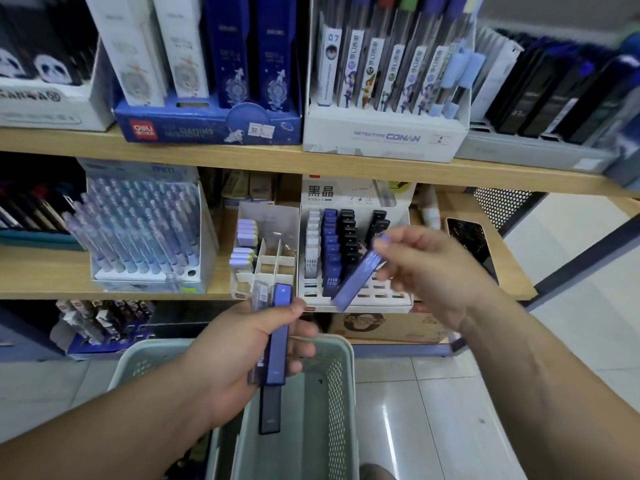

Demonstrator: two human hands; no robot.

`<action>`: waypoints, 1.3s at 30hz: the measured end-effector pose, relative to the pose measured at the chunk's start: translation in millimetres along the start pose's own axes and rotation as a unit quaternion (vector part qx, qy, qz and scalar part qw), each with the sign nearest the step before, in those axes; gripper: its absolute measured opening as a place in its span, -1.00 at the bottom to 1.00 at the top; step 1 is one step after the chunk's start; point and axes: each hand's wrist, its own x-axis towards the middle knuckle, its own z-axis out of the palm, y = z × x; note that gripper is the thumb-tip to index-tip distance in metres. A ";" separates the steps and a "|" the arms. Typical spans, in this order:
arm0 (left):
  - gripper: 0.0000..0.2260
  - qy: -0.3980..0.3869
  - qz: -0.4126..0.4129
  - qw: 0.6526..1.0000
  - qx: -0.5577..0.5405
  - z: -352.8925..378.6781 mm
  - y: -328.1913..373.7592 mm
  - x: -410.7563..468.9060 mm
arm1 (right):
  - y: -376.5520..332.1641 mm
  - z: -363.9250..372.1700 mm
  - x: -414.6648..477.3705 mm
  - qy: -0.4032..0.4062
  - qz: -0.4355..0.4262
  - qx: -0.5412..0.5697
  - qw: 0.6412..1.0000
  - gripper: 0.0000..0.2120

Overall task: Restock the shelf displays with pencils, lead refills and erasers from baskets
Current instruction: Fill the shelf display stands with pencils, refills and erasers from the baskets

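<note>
A wooden shelf unit (311, 161) fills the view, its middle board carrying a white tiered lead-refill display (353, 258) with rows of white, blue and black cases and several bare slots at the front and right. Below it, a pale green basket (332, 382) sits at the person's front. The left hand (249, 358) is closed around a small bundle of refill cases (277, 344), blue, dark and clear, standing upright over the basket. The right hand (426, 268) pinches the top of a single blue refill case (360, 275) between thumb and fingertips, tilted with its lower end toward the display's open slots. Such a case looks light, rigid and smooth, so it could slip; gripping the flat sides near the cap seems safest. Motion blurs the right hand, the basket's contents are mostly hidden by the left arm, and how many cases the bundle holds is unclear.
</note>
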 end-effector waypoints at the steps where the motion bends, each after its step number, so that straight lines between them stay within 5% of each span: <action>1: -0.70 0.008 -0.002 1.000 -0.003 -1.0 -0.2 1.6 | -0.1 -12.7 4.9 0.051 -0.029 -0.007 0.998 -0.94; 6: -0.55 0.008 -0.016 1.000 0.000 -2.4 2.1 8.0 | 23.9 -59.3 34.1 0.252 -0.154 -0.201 0.934 -0.92; 13: -0.68 -0.023 -0.039 0.999 -0.024 -2.3 -1.2 18.7 | 37.4 -56.6 62.6 0.272 -0.264 -0.347 0.858 -0.86; 39: -0.65 -0.019 -0.037 0.999 -0.028 -8.2 5.9 23.1 | 53.1 -56.9 100.6 0.194 -0.255 -0.411 0.853 -0.78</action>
